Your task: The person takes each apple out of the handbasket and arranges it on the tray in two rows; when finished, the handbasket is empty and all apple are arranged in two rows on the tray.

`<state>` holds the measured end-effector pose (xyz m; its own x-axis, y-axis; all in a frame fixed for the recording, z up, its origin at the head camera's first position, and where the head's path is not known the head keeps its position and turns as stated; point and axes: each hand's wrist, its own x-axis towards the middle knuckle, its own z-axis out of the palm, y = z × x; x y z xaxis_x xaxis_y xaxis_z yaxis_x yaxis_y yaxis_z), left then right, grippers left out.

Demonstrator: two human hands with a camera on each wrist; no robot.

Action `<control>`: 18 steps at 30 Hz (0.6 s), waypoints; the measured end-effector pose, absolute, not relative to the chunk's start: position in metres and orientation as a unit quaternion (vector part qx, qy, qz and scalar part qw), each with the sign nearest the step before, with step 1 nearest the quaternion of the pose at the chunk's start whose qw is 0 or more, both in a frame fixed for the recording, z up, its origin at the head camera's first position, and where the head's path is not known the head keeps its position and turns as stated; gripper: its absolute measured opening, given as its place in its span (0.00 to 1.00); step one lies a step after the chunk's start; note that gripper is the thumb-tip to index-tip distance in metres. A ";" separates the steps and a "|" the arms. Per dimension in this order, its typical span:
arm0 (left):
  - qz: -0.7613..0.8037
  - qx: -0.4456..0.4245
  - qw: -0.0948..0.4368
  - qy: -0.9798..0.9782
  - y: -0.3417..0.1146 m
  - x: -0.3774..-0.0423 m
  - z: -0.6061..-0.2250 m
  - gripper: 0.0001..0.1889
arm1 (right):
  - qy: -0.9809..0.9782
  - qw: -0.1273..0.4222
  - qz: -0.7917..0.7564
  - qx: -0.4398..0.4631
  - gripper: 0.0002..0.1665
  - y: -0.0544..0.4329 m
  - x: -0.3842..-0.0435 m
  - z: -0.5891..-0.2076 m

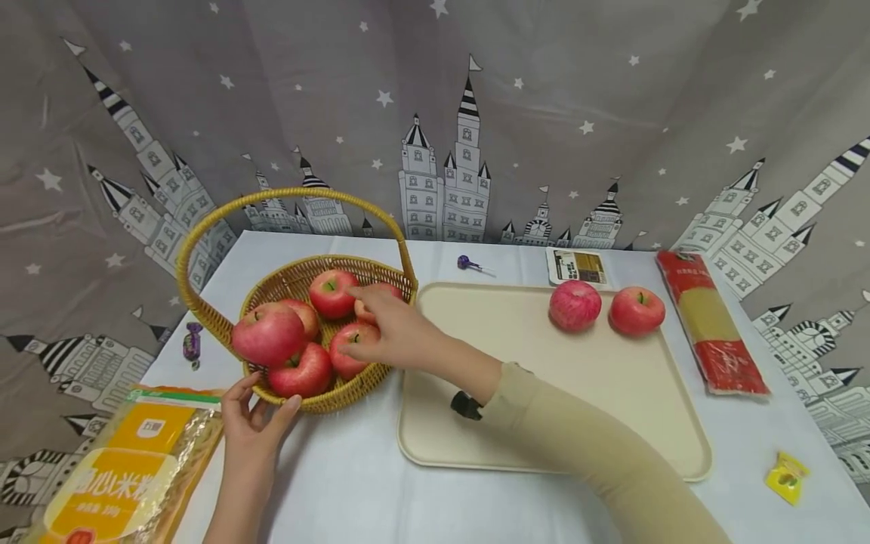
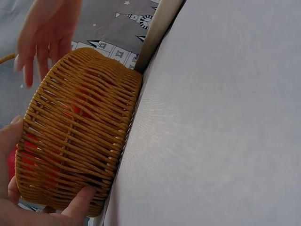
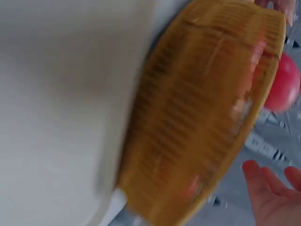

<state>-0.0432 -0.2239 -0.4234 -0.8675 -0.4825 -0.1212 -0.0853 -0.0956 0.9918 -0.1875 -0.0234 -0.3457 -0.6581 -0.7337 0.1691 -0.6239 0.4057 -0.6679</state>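
A yellow-brown wicker basket (image 1: 353, 388) with a tall arched handle stands at the left of the table. Several red apples lie in it, among them a large apple (image 1: 269, 334) near the left rim and an apple (image 1: 333, 293) at the back. My left hand (image 1: 253, 431) holds the basket's near left side; in the left wrist view its fingers spread over the woven wall (image 2: 80, 127). Over the basket's right side hangs my right hand (image 1: 394, 329), fingers parted and holding nothing, partly covering two apples. The right wrist view shows its fingers (image 3: 256, 181) beyond the rim, apart from the basket.
Right of the basket lies a beige tray (image 1: 503, 363) with two apples (image 1: 575, 306) at its back. Around it are a red packet (image 1: 714, 325), a yellow candy (image 1: 787, 477), a lollipop (image 1: 469, 263) and a small card (image 1: 578, 267). A noodle bag (image 1: 129, 468) and purple candy (image 1: 192, 344) lie left.
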 end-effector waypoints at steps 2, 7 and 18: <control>-0.707 0.211 0.138 -0.661 -0.223 -0.044 -0.423 0.35 | 0.836 0.092 -0.360 -0.404 0.50 -0.046 -0.186 -0.344; -0.701 0.214 0.134 -0.667 -0.222 -0.044 -0.420 0.35 | 0.843 0.122 -0.352 -0.387 0.58 -0.094 -0.185 -0.341; -0.698 0.229 0.120 -0.668 -0.222 -0.046 -0.420 0.36 | 0.856 0.085 -0.340 -0.381 0.39 -0.132 -0.183 -0.351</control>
<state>-0.0455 -0.2223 -0.4203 -0.8662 -0.4733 -0.1600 -0.1387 -0.0798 0.9871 -0.1831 -0.1317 -0.3513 -0.6949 -0.7100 0.1141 -0.5948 0.4783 -0.6461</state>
